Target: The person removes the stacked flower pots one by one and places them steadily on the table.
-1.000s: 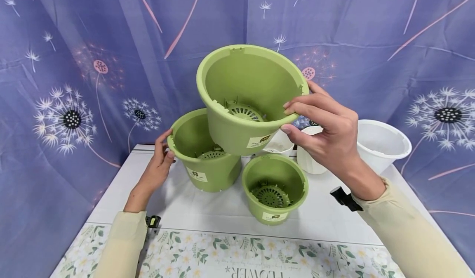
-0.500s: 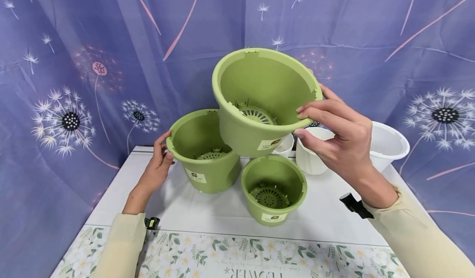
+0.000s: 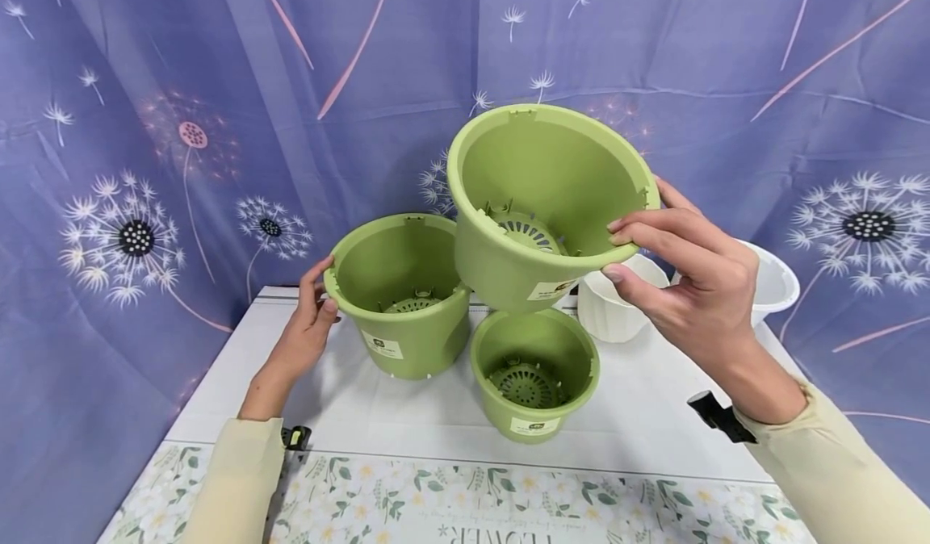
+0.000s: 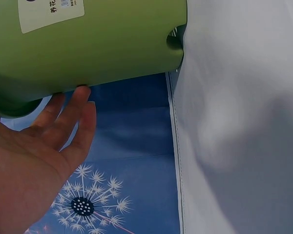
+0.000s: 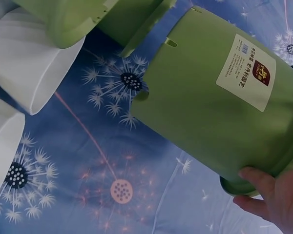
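Note:
In the head view my right hand (image 3: 693, 278) pinches the rim of a light green plastic flowerpot (image 3: 494, 253), thumb outside and fingertips over the inner edge. This pot hangs tilted in the air, its slotted bottom showing inside. At the left, my left hand (image 3: 294, 346) holds the rim side of a second green flowerpot (image 3: 421, 338), which stands on the table. Its fingertips (image 4: 83, 90) lie against the outer wall in the left wrist view. Between the hands, nearer the front, stands a smaller green flowerpot (image 3: 501, 399), partly overlapped by the raised pot.
White pots stand at the back right: a ribbed one (image 3: 610, 318) and a wider one (image 3: 777, 286) partly behind my right hand. A purple dandelion curtain (image 3: 392, 60) encloses the back and sides. The white table (image 3: 407, 415) has a floral front strip (image 3: 378, 487).
My right hand has carried the raised flowerpot to the right and slightly down, away from over the left pot. The left hand and the standing pots have stayed in place.

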{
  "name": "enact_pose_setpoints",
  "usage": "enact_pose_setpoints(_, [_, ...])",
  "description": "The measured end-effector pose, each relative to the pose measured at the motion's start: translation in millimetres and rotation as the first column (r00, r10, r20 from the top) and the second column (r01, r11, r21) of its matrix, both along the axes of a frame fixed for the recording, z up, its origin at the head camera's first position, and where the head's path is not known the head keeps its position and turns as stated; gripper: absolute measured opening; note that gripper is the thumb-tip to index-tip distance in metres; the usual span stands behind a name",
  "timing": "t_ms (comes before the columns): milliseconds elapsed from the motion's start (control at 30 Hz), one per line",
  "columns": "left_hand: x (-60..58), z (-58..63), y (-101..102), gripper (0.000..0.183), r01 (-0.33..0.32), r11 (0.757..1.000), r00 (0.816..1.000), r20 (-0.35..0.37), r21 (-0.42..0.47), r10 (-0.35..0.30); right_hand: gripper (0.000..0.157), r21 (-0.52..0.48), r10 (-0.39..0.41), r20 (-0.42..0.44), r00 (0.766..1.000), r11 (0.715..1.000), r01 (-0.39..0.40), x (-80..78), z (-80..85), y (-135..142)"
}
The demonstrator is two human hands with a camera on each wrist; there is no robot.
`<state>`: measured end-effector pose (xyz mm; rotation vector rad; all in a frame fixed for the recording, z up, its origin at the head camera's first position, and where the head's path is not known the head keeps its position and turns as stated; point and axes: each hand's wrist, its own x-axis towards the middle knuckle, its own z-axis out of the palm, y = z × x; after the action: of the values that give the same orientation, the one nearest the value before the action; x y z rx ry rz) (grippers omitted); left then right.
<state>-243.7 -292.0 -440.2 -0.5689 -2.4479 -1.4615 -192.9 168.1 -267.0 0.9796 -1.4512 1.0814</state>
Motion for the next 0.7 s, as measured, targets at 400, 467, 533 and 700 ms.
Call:
enact_pose_setpoints(400, [1.4, -0.4, 0, 0.061, 0.003, 1.0, 1.0, 0.005, -0.001, -0.003, 0.053, -0.026, -0.02, -0.009, 1.0, 0.999, 0.019, 9.5, -4.4, 15])
enact_pose_setpoints(467, [0.9, -0.3, 0, 0.061, 0.004, 1.0, 1.0, 0.005, 0.0, -0.004, 0.054, -0.029, -0.028, -0.007, 1.0, 0.999, 0.028, 11.4, -5.3, 17])
enact_pose_setpoints(533, [0.5, -0.3, 0, 0.061, 0.002, 1.0, 1.0, 0.004, 0.001, -0.002, 0.054, -0.038, -0.039, -0.004, 0.999, 0.999, 0.039, 13.3, -5.8, 19])
enact_pose_setpoints(700, [0.2, 0.0, 0, 0.061, 0.0, 1.0, 1.0, -0.002, 0.004, 0.0, 0.052, -0.065, -0.051, -0.007, 0.999, 0.997, 0.05, 16.7, -5.6, 23])
